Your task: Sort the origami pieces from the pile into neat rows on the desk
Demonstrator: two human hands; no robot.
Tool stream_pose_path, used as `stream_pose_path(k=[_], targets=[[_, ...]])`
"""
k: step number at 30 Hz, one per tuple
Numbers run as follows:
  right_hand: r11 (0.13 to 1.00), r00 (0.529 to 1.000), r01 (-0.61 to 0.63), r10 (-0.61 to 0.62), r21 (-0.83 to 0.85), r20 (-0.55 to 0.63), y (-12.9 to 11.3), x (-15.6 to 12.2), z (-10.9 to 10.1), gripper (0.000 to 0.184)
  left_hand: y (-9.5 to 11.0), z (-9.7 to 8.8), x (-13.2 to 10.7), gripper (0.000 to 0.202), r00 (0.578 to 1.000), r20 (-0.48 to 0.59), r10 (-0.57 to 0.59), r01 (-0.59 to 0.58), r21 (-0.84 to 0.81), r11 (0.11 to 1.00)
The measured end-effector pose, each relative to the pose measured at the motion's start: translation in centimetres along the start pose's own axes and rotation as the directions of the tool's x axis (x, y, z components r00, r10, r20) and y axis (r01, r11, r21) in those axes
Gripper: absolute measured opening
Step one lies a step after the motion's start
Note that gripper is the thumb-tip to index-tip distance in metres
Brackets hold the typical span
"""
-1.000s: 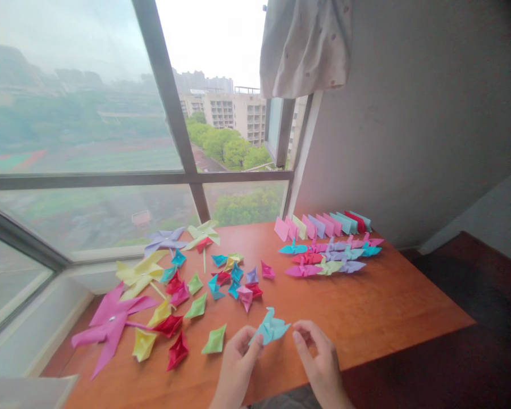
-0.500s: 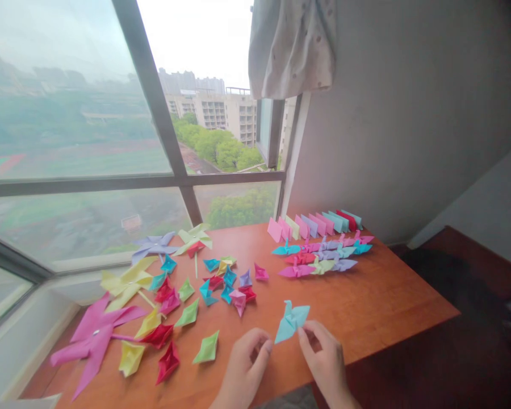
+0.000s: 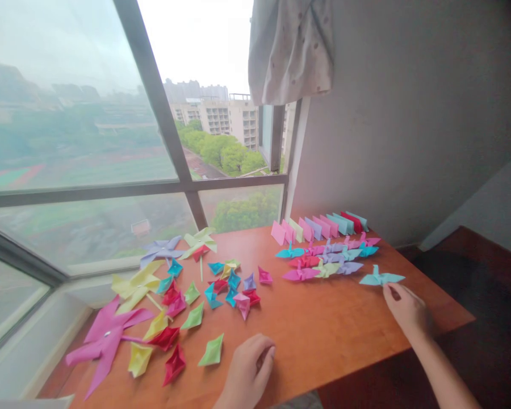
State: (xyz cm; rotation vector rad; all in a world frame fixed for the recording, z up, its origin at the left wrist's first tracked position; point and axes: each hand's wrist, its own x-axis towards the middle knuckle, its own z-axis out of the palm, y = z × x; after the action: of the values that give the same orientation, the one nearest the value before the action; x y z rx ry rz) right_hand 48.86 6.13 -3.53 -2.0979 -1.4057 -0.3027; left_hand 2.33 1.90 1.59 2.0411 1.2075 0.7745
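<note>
My right hand (image 3: 409, 311) pinches the lower edge of a light blue paper crane (image 3: 373, 278), which is just over or on the right part of the wooden table (image 3: 315, 341). Its wings are spread and its neck points up. Several folded paper cranes (image 3: 300, 274) in pink, purple, green and blue stand in rows to its left. My left hand (image 3: 250, 363) rests near the table's front edge, fingers curled in towards the thumb, with nothing seen in it. Closest to it is a green paper boat (image 3: 212, 350).
Folded paper cards (image 3: 319, 227) stand in a row at the back right. Several paper boats (image 3: 174, 363) lie across the left half, beside paper pinwheels (image 3: 108, 335) on sticks. A window (image 3: 89, 113) borders the far and left sides; a curtain (image 3: 289, 51) hangs above.
My right hand has moved right and away from me with the light blue crane, bringing it beside the crane rows. My left hand stays almost in place. The view has shifted slightly.
</note>
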Motion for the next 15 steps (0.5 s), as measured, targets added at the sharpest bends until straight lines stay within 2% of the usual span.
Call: stream_pose_path(k=[3, 8, 15], targets=[[0.998, 0.997, 0.043, -0.041, -0.035, 0.058, 0.5, 1.3, 1.0, 0.030, -0.2, 0.2, -0.1, 0.022, 1.000, -0.014, -0.013, 0.013, -0.001, 1.000], [0.997, 0.997, 0.058, -0.056, -0.047, 0.051, -0.2, 2.9, 2.1, 0.031, -0.6, 0.5, -0.2, 0.022, 0.999, -0.043, -0.003, 0.003, -0.019, 1.000], [1.000, 0.996, 0.018, -0.017, -0.017, 0.085, -0.3, 4.2, 3.6, 0.028, -0.5, 0.4, -0.3, 0.021, 0.998, -0.065, 0.007, -0.008, -0.018, 1.000]])
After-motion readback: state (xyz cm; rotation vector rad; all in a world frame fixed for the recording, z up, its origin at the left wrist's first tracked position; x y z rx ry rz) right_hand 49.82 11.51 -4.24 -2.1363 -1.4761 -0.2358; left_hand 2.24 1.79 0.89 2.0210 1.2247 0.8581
